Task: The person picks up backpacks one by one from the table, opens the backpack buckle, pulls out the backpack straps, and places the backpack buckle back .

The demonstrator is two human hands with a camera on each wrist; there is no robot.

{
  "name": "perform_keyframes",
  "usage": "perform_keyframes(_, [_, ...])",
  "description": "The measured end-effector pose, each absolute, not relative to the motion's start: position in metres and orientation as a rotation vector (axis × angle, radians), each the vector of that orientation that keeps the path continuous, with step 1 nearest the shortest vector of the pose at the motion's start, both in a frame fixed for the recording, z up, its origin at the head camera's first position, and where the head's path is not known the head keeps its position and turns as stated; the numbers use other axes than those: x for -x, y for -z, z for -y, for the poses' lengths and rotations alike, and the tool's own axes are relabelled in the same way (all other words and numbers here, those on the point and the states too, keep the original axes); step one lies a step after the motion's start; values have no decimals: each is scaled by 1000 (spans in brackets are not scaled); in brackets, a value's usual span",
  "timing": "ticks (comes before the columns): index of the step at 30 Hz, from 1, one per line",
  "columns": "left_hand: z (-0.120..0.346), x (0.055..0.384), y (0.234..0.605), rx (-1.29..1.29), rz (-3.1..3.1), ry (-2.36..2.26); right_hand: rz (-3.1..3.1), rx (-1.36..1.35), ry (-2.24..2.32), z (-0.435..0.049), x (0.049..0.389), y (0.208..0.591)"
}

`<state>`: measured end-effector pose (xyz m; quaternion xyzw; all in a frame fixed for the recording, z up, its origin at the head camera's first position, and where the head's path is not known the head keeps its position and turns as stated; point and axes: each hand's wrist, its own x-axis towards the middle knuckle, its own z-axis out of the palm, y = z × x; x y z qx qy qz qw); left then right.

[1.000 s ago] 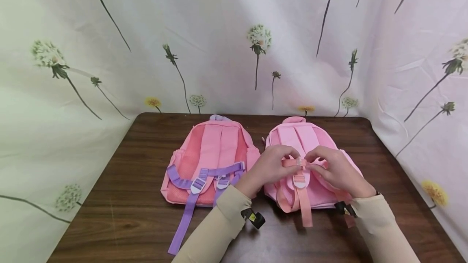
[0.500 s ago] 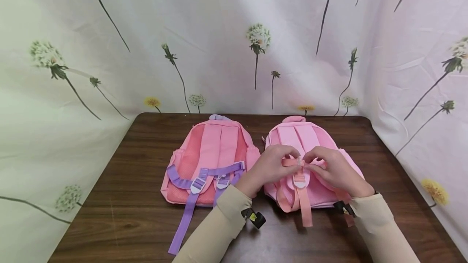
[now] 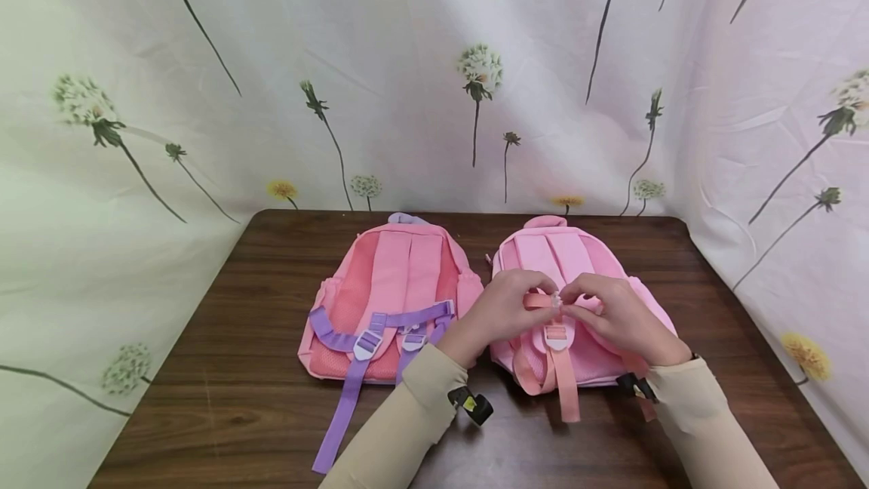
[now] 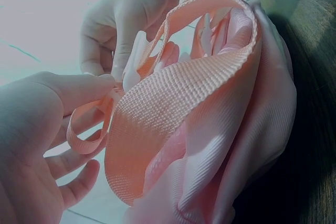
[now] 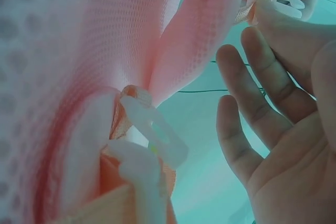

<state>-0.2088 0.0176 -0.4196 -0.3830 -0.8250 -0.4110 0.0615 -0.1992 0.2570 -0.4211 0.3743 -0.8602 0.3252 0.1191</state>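
Note:
A pink backpack [image 3: 600, 255] lies back panel up on the right of the table, with orange webbing straps [image 3: 563, 383] trailing off its front. Above its padded straps, both hands meet at a small whitish plastic buckle [image 3: 557, 299]. My left hand [image 3: 509, 308] pinches the orange chest strap [image 3: 536, 300] and one buckle part between thumb and forefinger. Facing it, my right hand [image 3: 618, 312] pinches the other side; pale prongs [image 5: 291, 6] show by its fingertips in the right wrist view. Fingers partly hide the buckle. A white strap adjuster [image 3: 557, 338] sits just below.
A second, coral-pink backpack [image 3: 390, 270] with purple straps [image 3: 346, 406] lies to the left, close to my left forearm. Both rest on a dark wooden table [image 3: 237, 398]. Behind and at the sides hangs a dandelion-print curtain [image 3: 407, 96].
My right hand has edged left, so its fingertips now sit closer to the left hand's at the buckle. The left hand and both backpacks look unmoved.

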Motion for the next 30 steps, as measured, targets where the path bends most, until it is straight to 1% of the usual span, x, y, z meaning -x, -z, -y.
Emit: perform_keyframes(30, [-18,208,419,1163,2522,1194,2534,-1105,-919,-254,198,423])
